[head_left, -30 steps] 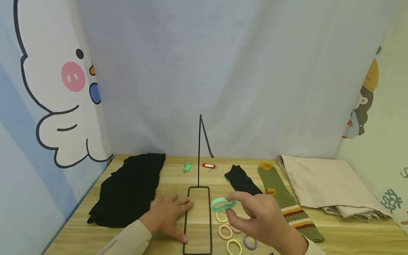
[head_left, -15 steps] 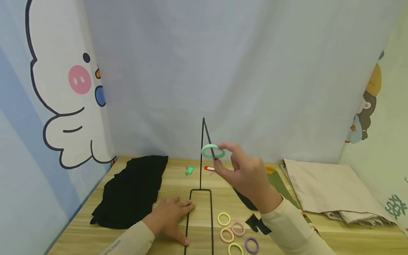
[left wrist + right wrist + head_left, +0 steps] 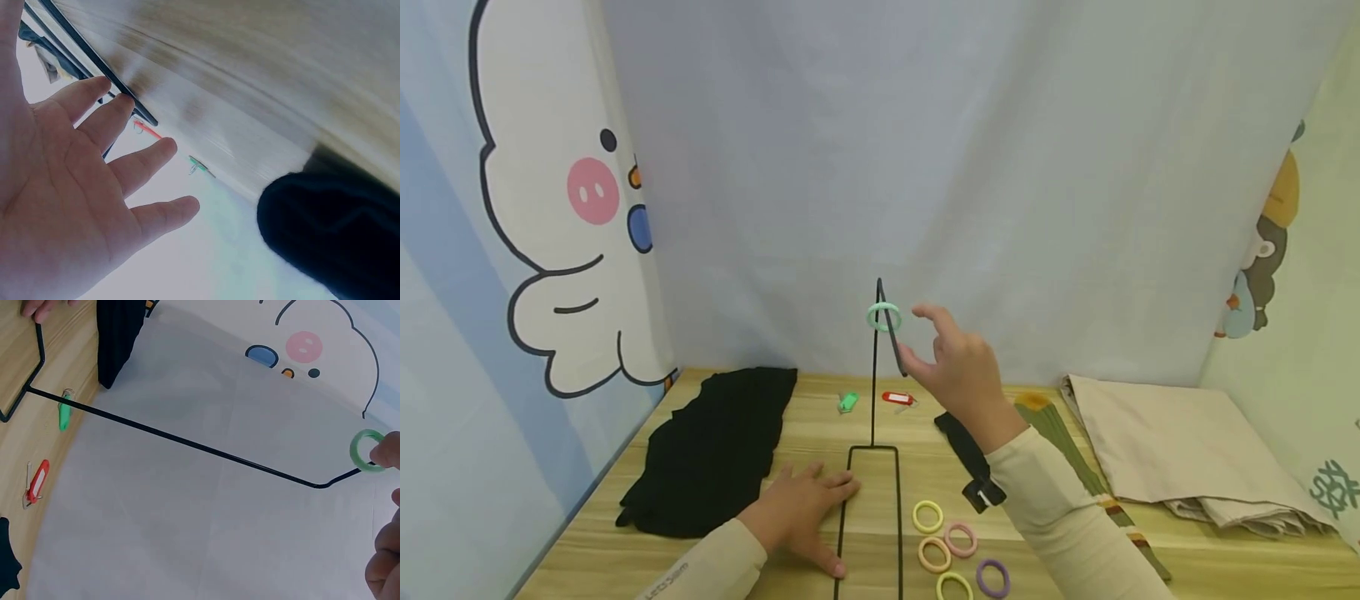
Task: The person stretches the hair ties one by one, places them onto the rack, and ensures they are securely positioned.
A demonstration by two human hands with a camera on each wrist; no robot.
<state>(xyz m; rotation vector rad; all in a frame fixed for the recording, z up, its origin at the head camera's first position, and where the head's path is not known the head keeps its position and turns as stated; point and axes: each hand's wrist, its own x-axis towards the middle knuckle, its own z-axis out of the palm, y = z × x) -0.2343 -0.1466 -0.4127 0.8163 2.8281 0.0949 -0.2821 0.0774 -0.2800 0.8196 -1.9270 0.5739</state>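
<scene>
A thin black wire stand (image 3: 898,517) has a rectangular base, a tall upright and a sloping arm at its top. A mint green hair tie (image 3: 871,317) encircles that arm near the upper bend in the head view. My right hand (image 3: 962,367) is just right of it, index finger and thumb spread apart. In the right wrist view a fingertip overlaps the hair tie (image 3: 354,452) at the arm's end. My left hand (image 3: 797,512) rests with spread fingers at the left side of the base. More hair ties lie right of the base, including a purple one (image 3: 980,577).
Black cloth (image 3: 715,450) lies at the left. Green (image 3: 847,402) and red (image 3: 897,398) key tags sit behind the stand. To the right are a black sock (image 3: 962,442), a striped green sock (image 3: 1060,433) and folded beige cloth (image 3: 1165,433).
My right hand has lifted the green hair tie from above the table to the stand's arm and let it go there. My left hand has stayed by the base.
</scene>
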